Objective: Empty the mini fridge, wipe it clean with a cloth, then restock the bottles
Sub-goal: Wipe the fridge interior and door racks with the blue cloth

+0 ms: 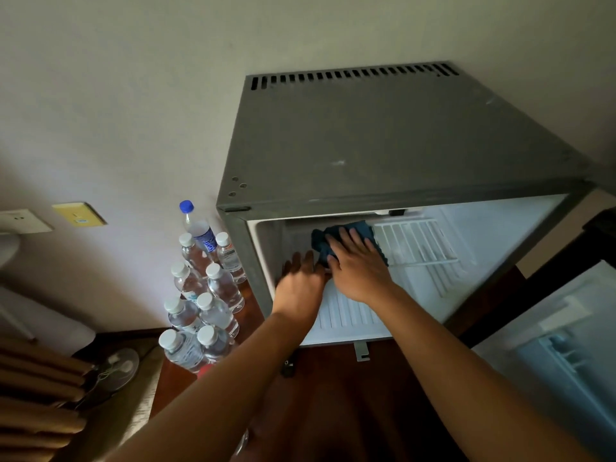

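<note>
The grey mini fridge point(383, 145) stands open, with a white interior and a white wire shelf point(420, 248). My right hand point(356, 261) lies flat, fingers spread, pressing a dark blue cloth point(346, 230) onto the left part of the shelf. My left hand point(301, 281) rests open against the fridge's inner left wall beside the cloth. Several clear water bottles with white caps point(213, 301) stand on the dark wooden surface to the left of the fridge; a taller one has a blue cap point(196, 225). No bottle shows inside the fridge.
The fridge door point(560, 345) hangs open at the right, showing its white inner racks. A wall with two socket plates point(80, 213) is behind. A small fan point(116, 368) and a wooden slatted object point(36, 395) lie at the lower left.
</note>
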Motion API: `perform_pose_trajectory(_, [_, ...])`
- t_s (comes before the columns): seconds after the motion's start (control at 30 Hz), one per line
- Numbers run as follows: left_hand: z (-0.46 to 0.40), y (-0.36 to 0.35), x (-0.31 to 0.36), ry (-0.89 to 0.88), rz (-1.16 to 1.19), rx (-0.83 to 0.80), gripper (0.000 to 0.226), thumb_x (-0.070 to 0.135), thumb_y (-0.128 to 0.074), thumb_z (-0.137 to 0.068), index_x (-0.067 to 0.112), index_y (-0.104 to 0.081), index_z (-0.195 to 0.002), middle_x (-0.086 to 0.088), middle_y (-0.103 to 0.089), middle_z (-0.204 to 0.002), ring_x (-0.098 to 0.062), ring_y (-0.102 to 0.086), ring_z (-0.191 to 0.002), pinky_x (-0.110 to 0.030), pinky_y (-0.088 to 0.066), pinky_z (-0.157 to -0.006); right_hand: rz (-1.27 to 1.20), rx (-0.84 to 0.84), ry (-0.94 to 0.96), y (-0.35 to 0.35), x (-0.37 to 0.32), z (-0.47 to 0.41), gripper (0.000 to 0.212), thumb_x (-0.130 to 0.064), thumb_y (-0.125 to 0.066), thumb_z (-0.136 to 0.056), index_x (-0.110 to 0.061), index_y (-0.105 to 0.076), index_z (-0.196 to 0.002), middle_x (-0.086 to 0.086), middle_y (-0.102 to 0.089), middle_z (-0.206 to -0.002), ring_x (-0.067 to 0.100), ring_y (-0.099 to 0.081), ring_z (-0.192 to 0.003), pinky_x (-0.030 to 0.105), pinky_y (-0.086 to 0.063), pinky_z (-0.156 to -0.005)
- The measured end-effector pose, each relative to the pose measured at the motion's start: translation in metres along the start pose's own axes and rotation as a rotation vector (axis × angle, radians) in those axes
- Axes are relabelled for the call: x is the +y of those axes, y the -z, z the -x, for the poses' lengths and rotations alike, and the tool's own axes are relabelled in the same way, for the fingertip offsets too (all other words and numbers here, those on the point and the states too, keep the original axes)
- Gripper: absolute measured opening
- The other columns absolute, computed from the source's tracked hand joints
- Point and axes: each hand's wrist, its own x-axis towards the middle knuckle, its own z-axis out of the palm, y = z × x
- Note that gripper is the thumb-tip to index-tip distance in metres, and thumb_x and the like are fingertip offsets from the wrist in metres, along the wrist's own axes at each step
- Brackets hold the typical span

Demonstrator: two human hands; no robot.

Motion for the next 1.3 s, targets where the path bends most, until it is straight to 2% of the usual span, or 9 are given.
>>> perform_pose_trajectory(0.1, [-0.002,-0.001,-0.002,0.003,-0.005,-0.014,0.044,0.006,-0.087,-0.063,0.016,-0.076,-0.104,-0.01,-0.068,-0.115,-0.034,-0.068,-0.104,-0.038,-0.06,-0.069,0.013,-0.022,-0.006,0.003,0.0,-0.013,0.054,-0.037,-0.022,-0.105,-0.028,-0.008,-0.157,0.002,0.003,-0.165,0.019,0.009,-0.151,0.039,0.004,-0.123])
perform_pose_trajectory(0.27, [-0.004,-0.004,-0.004,-0.015,0.051,0.038,0.036,0.005,-0.092,-0.054,0.013,-0.079,-0.087,-0.011,-0.071,-0.106,-0.031,-0.072,-0.087,-0.036,-0.057,-0.05,-0.006,-0.047,0.001,0.004,0.0,-0.019,0.055,-0.036,-0.023,-0.105,-0.029,-0.008,-0.157,0.002,0.004,-0.165,0.019,0.011,-0.151,0.039,0.006,-0.122])
perform_pose_trajectory(0.37, [-0.002,0.002,-0.001,-0.009,0.088,0.018,0.027,0.007,-0.079,-0.078,0.015,-0.076,-0.104,-0.008,-0.065,-0.12,-0.028,-0.068,-0.1,-0.036,-0.058,-0.066,-0.008,-0.053,0.006,0.007,0.001,-0.018,0.055,-0.037,-0.023,-0.105,-0.03,-0.007,-0.157,0.001,0.005,-0.165,0.02,0.01,-0.151,0.04,0.006,-0.122])
perform_pose_trajectory(0.47, [-0.001,0.004,-0.001,-0.01,0.065,0.027,0.039,0.001,-0.059,-0.091,0.018,-0.065,-0.126,-0.004,-0.053,-0.137,-0.026,-0.059,-0.117,-0.034,-0.054,-0.086,-0.011,-0.059,0.011,0.008,0.0,-0.014,0.055,-0.037,-0.024,-0.105,-0.03,-0.007,-0.157,0.001,0.004,-0.165,0.02,0.009,-0.151,0.039,0.004,-0.122])
perform_pose_trajectory(0.73, [0.006,0.007,0.002,0.048,0.1,0.022,0.049,0.003,-0.054,-0.091,0.018,-0.054,-0.137,-0.002,-0.046,-0.146,-0.024,-0.054,-0.126,-0.032,-0.05,-0.092,-0.051,0.069,0.042,0.007,-0.003,0.03,0.044,-0.034,-0.032,-0.104,-0.024,-0.038,-0.147,0.001,-0.026,-0.16,0.02,-0.018,-0.149,0.039,-0.018,-0.118])
perform_pose_trajectory(0.9, [0.005,0.008,0.003,0.062,0.107,-0.008,0.048,0.006,-0.05,-0.092,0.014,-0.05,-0.14,-0.002,-0.041,-0.151,-0.023,-0.05,-0.13,-0.031,-0.049,-0.093,-0.072,0.164,0.06,0.011,-0.002,0.051,0.037,-0.031,-0.039,-0.102,-0.018,-0.053,-0.134,0.0,-0.052,-0.142,0.02,-0.043,-0.133,0.035,-0.029,-0.109])
perform_pose_trajectory(1.07, [0.006,0.008,0.007,0.118,0.189,0.047,0.038,0.025,-0.052,-0.095,0.011,-0.059,-0.13,-0.005,-0.056,-0.134,-0.028,-0.061,-0.113,-0.037,-0.053,-0.078,-0.084,0.156,0.053,-0.008,0.0,0.056,0.051,-0.038,-0.028,-0.102,-0.022,-0.038,-0.15,0.0,-0.029,-0.16,0.017,-0.015,-0.15,0.035,-0.002,-0.122])
perform_pose_trajectory(1.17, [0.007,0.005,0.007,0.097,0.134,0.055,0.044,0.039,-0.047,-0.097,0.014,-0.057,-0.132,-0.004,-0.052,-0.139,-0.027,-0.061,-0.113,-0.035,-0.053,-0.076,-0.075,0.164,0.05,-0.009,-0.001,0.047,0.061,-0.041,-0.019,-0.095,-0.022,-0.034,-0.151,0.002,-0.027,-0.161,0.019,-0.013,-0.151,0.038,0.0,-0.122])
perform_pose_trajectory(1.3, [0.007,0.0,0.007,0.111,0.136,0.067,0.043,0.041,-0.048,-0.096,0.013,-0.063,-0.126,-0.007,-0.052,-0.142,-0.031,-0.064,-0.111,-0.037,-0.055,-0.074,-0.063,0.082,0.019,-0.006,0.0,0.027,0.055,-0.039,-0.027,-0.103,-0.027,-0.019,-0.156,0.0,-0.011,-0.165,0.016,0.0,-0.152,0.04,0.005,-0.123])
